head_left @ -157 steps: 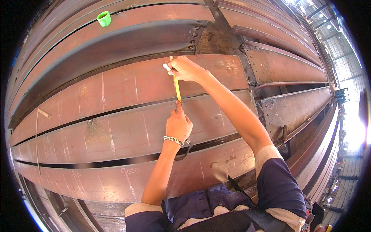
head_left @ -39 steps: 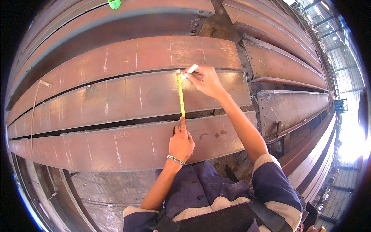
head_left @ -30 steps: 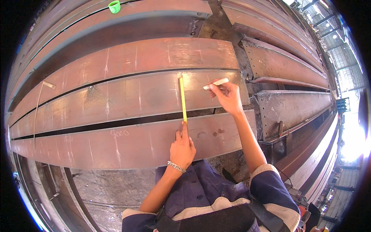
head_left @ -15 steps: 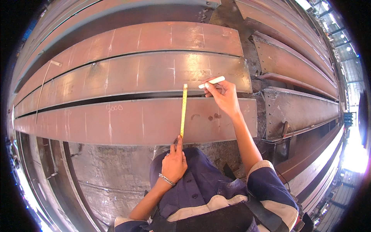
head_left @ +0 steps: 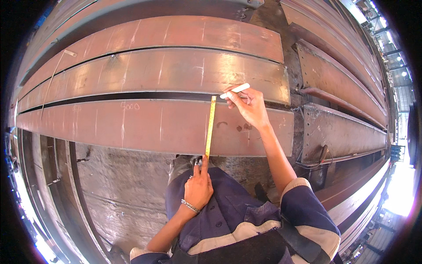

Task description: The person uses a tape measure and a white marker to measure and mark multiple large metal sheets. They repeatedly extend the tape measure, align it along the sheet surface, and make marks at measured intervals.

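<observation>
A yellow tape measure [head_left: 211, 125] lies across the nearest reddish-brown steel beam [head_left: 184, 125], its far end near the beam's far edge. At the near edge, my left hand [head_left: 198, 189] grips the tape's near end, a finger stretched along it; whatever sits under the palm is hidden. My right hand [head_left: 251, 108] pinches a white chalk stick [head_left: 237, 89] between thumb and fingers. The chalk's tip points left, just beside the far end of the tape. Thin white chalk lines run crosswise on the beam at intervals.
Two more marked beams [head_left: 176, 68] lie parallel beyond a narrow dark gap. A thin L-shaped rod [head_left: 53, 81] rests across the beams at left. Further beams with bolt holes [head_left: 336, 127] are at right. Below the near beam is a grey, stained floor [head_left: 118, 189].
My right hand has moved left, bringing the chalk tip closer to the tape's far end. The beams sit slightly higher in view. My left hand keeps its hold on the tape.
</observation>
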The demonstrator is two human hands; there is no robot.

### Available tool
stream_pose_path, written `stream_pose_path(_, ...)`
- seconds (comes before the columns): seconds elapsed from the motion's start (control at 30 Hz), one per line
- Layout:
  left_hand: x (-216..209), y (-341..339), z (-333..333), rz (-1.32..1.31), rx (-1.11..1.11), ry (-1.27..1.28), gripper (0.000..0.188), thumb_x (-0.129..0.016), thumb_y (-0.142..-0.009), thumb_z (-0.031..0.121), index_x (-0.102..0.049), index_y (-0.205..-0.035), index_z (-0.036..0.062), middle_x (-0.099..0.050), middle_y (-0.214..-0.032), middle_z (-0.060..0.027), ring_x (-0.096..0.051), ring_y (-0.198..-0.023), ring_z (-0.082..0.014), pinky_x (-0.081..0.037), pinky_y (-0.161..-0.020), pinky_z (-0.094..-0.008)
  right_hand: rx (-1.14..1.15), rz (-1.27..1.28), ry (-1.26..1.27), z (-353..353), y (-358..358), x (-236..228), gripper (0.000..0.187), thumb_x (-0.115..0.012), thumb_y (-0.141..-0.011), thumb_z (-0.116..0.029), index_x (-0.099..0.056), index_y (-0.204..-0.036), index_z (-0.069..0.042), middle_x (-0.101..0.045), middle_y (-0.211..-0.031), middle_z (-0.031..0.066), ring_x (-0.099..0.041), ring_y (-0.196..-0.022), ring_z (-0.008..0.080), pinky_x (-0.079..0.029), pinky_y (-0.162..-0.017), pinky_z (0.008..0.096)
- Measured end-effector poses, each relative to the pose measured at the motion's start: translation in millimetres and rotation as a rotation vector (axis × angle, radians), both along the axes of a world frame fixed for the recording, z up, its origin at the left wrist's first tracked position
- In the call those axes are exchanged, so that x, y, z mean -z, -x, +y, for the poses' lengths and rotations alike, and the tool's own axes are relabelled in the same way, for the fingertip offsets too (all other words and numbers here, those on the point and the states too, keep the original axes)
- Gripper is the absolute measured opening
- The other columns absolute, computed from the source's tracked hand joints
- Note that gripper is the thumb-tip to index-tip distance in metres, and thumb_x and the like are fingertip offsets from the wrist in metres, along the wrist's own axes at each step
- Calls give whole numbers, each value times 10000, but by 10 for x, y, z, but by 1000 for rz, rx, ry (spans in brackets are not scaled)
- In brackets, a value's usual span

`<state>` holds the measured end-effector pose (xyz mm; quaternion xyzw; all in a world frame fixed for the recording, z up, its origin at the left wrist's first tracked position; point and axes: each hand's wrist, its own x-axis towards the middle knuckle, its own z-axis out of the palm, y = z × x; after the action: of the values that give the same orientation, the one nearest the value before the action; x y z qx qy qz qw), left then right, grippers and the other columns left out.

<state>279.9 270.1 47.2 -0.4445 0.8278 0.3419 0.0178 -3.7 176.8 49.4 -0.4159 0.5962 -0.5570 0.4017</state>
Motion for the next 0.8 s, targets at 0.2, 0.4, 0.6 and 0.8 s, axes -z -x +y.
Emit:
stream_pose_path(0.2,20,-75,65,40,-40,-20,720,-589,-950,94,-293,-1602,18,-579,-1101,-226,-692,-715,-409,-609,-623,-485,-53,17,-55,-68,-34,64,169,-680,-1021,-108,-730,-1132,9,-757,-994,79,-704,-863,123,-603,-717,278)
stream_pose_path(0.4,71,-101,132,35,-25,-24,763,-604,-932,95,-273,-1616,22,-578,-1093,-221,-693,-696,-398,-608,-608,-478,-118,39,-59,-150,-91,116,176,-671,-1027,-112,-726,-1136,15,-762,-1011,93,-709,-865,128,-604,-728,281)
stream_pose_path(0.6,91,-123,172,29,3,-26,781,-611,-917,87,-273,-1619,25,-580,-1105,-224,-700,-695,-389,-608,-604,-473,-162,36,-94,-188,-168,103,175,-665,-1031,-110,-721,-1151,5,-753,-1025,80,-705,-877,128,-601,-740,278)
stream_pose_path(0.8,62,-145,164,62,-34,-39,770,-605,-921,90,-281,-1615,19,-576,-1100,-226,-695,-681,-387,-603,-590,-473,-176,51,-82,-195,-194,85,172,-667,-1029,-103,-720,-1149,7,-755,-1030,84,-706,-872,128,-598,-746,276)
